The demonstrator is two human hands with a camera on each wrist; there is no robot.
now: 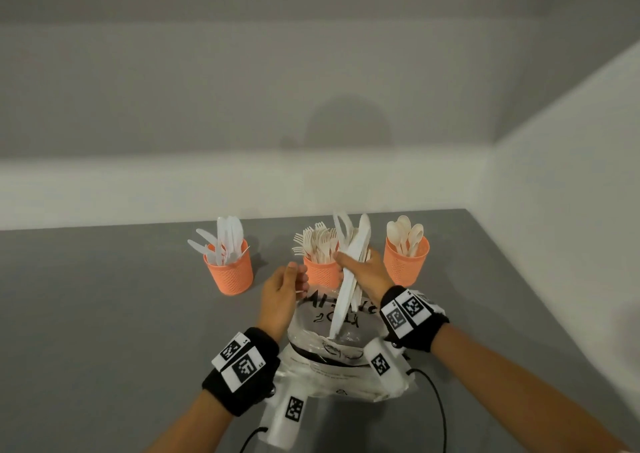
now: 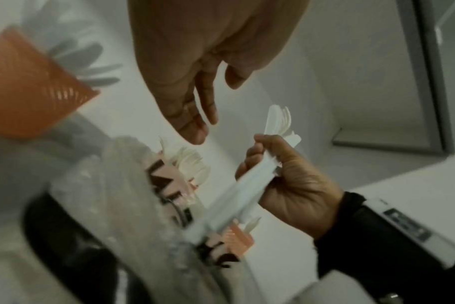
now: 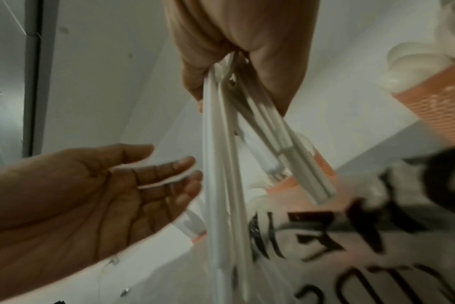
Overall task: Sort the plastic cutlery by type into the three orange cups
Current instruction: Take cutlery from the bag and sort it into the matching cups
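Three orange cups stand in a row on the grey table: the left cup (image 1: 231,274) holds knives, the middle cup (image 1: 320,274) forks, the right cup (image 1: 406,262) spoons. My right hand (image 1: 348,262) grips a mixed bundle of white cutlery (image 1: 346,296) upright in front of the middle cup, handles pointing down over a clear plastic bag (image 1: 322,352). In the right wrist view the bundle (image 3: 218,174) hangs from the fist (image 3: 234,67). My left hand (image 1: 297,277) hovers just left of the bundle with straight fingers (image 3: 169,176), palm toward it, apart from it.
The bag with black writing (image 2: 122,205) lies between my wrists near the table's front edge. White walls stand behind the cups and along the table's right side. Bare grey table (image 1: 104,314) stretches to the left.
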